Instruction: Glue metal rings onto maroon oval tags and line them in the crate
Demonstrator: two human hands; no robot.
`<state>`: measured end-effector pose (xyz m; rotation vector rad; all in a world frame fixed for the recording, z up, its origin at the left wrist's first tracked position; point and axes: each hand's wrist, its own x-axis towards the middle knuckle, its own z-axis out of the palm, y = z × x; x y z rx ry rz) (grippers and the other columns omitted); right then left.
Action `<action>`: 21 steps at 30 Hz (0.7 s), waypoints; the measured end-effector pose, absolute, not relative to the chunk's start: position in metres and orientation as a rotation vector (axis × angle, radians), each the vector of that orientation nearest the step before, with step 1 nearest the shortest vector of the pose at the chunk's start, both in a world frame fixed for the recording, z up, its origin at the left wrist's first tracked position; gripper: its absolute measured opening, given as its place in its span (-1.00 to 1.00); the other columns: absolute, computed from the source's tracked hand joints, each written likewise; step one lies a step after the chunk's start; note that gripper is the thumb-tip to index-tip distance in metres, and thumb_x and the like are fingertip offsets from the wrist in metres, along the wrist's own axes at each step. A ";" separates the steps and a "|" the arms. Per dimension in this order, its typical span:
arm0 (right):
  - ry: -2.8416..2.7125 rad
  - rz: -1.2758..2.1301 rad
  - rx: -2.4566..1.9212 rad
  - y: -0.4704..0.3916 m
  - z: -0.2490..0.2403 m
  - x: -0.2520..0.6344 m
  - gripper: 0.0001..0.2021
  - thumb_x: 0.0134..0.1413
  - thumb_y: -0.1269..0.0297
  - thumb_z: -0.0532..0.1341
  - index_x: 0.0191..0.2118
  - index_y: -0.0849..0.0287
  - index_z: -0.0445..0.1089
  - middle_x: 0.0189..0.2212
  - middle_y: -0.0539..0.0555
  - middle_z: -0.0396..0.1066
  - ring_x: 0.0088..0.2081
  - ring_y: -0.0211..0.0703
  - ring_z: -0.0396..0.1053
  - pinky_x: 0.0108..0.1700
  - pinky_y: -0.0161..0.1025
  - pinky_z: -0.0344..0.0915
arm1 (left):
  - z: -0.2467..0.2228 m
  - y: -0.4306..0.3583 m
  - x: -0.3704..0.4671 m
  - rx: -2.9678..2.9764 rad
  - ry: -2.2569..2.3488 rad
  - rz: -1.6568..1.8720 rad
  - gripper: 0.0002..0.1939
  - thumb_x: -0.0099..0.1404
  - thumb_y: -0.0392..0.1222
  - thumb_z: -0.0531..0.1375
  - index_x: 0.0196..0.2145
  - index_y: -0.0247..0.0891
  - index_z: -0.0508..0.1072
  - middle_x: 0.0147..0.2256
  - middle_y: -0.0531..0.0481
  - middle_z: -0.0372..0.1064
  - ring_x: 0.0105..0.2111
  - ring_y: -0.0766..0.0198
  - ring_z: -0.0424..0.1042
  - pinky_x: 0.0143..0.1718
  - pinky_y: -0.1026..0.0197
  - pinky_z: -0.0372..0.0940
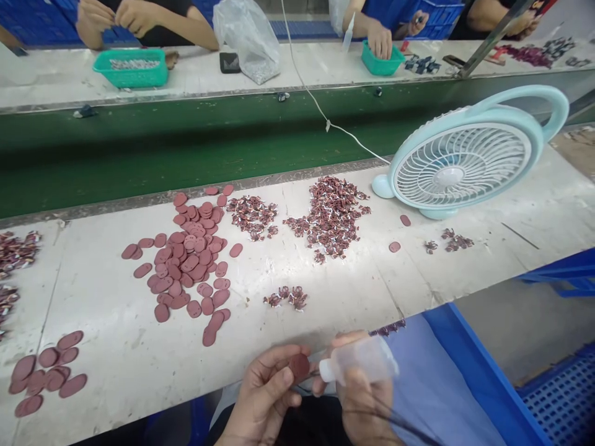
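My left hand (pixel 263 396) pinches a small reddish-brown oval disc (pixel 299 367) just below the near edge of the white bench (pixel 116 347). My right hand (pixel 360 402) grips a small translucent squeeze bottle (pixel 360 361), held sideways with its white nozzle pointing at the disc. On the bench ahead lies a big heap of the same oval discs (pixel 190 260). A pile of small dark red and white parts (pixel 332 217) sits to its right, a smaller pile (pixel 253 215) between them, and a few such parts (pixel 288 297) lie close to my hands.
A pale blue desk fan (pixel 465 162) lies tilted at the right, its white cable (pixel 320 111) running up. More discs (pixel 44 371) lie at the near left. A green conveyor belt (pixel 186 142) runs across; beyond it other people's hands work beside green baskets (pixel 132 67). Blue crates (pixel 548 396) stand lower right.
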<state>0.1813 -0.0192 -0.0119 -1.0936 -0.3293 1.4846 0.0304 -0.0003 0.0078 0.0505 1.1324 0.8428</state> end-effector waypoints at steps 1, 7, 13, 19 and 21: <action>-0.252 1.471 -1.081 -0.011 -0.009 0.185 -0.68 0.01 -0.08 0.41 -0.20 -0.03 0.50 -0.57 -0.07 0.49 -0.64 -0.15 0.41 -0.62 -0.18 0.48 | 0.008 0.000 0.030 0.040 1.137 0.844 -0.60 -0.15 -0.06 0.63 -0.32 -0.16 0.73 -0.19 -0.12 0.76 -0.31 0.16 0.70 -0.56 0.47 0.40; 0.241 1.734 -0.790 0.046 -0.010 0.222 -0.65 0.24 -0.02 0.26 -0.19 0.22 0.50 -0.56 -0.15 0.21 -0.62 -0.50 0.19 -0.72 -0.70 0.05 | 0.010 0.001 0.025 0.022 1.147 0.867 -0.62 -0.12 -0.11 0.62 -0.30 -0.17 0.72 -0.18 -0.16 0.76 -0.18 0.07 0.71 -0.40 0.43 0.51; -0.621 1.542 -1.153 0.034 -0.017 0.216 -0.32 0.33 -0.31 -0.18 -0.13 0.11 0.48 -0.57 -0.19 0.01 -0.71 -0.43 -0.14 -0.81 -0.52 -0.10 | 0.003 0.002 0.013 0.007 1.205 0.905 -0.56 -0.19 -0.11 0.64 -0.30 -0.21 0.73 -0.19 -0.15 0.76 -0.26 0.05 0.72 -0.50 0.42 0.50; -1.556 1.099 -1.485 0.050 -0.029 0.192 -0.81 0.16 0.19 0.36 -0.10 0.03 0.57 -0.27 0.06 0.48 -0.29 -0.10 0.44 -0.22 -0.13 0.47 | 0.004 0.005 0.003 0.003 1.242 0.939 -0.53 -0.22 -0.11 0.64 -0.29 -0.19 0.73 -0.18 -0.14 0.76 -0.29 0.07 0.71 -0.54 0.42 0.47; -1.735 1.031 -1.532 0.060 -0.032 0.189 -0.85 0.20 0.27 0.32 -0.12 0.05 0.57 -0.19 0.10 0.51 -0.18 -0.01 0.47 -0.09 -0.04 0.45 | 0.005 0.006 0.002 0.008 1.246 0.945 -0.55 -0.23 -0.11 0.64 -0.30 -0.17 0.73 -0.19 -0.12 0.76 -0.28 0.07 0.70 -0.53 0.43 0.46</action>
